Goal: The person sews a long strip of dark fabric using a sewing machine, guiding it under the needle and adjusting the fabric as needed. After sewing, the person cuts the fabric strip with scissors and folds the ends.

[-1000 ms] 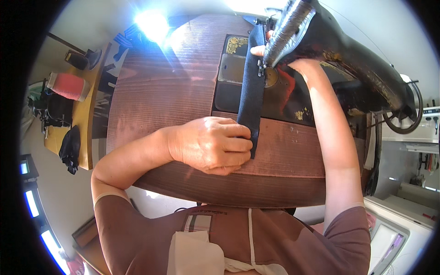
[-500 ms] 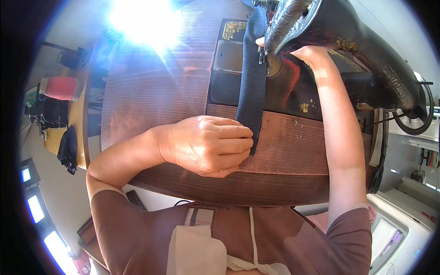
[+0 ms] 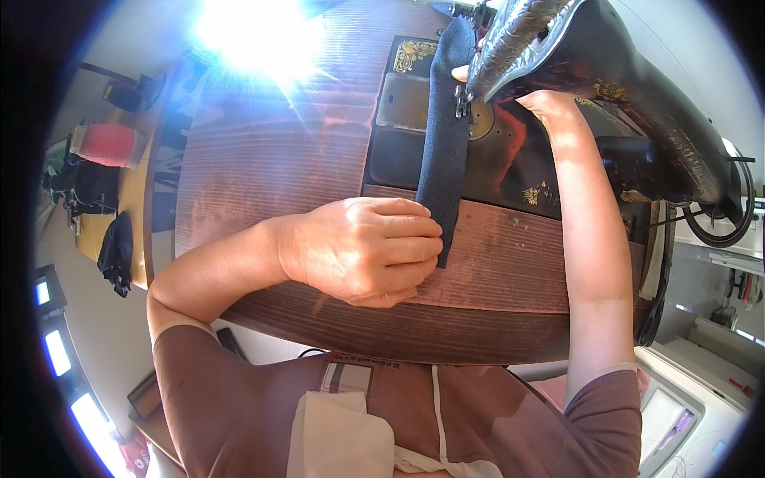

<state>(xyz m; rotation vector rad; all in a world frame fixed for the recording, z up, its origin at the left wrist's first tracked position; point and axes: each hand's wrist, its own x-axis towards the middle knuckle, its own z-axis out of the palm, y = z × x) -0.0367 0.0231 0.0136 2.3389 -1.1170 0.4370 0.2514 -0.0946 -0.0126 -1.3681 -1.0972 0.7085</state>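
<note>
A long dark navy fabric strip (image 3: pixel 443 159) runs front to back over the bed of a black sewing machine (image 3: pixel 661 103), passing beside the presser foot (image 3: pixel 461 102). My left hand (image 3: pixel 366 251) is closed on the strip near its near end, fingers curled and thumb out of sight. My right hand (image 3: pixel 548 105) reaches behind the machine's head. Most of its fingers are hidden there; one fingertip shows at the strip's right edge, just above the presser foot. Whether that hand grips the strip cannot be seen.
The machine is set in a dark wooden table (image 3: pixel 271 183), its handwheel (image 3: pixel 745 199) at the right. A bright lamp (image 3: pixel 255 36) glares at the far left. On a side table stand a red thread cone (image 3: pixel 107 146) and a dark cloth (image 3: pixel 117 253).
The view has shifted slightly. My left hand and the strip's near end sit a little nearer the presser foot. My right hand stays behind the machine's head.
</note>
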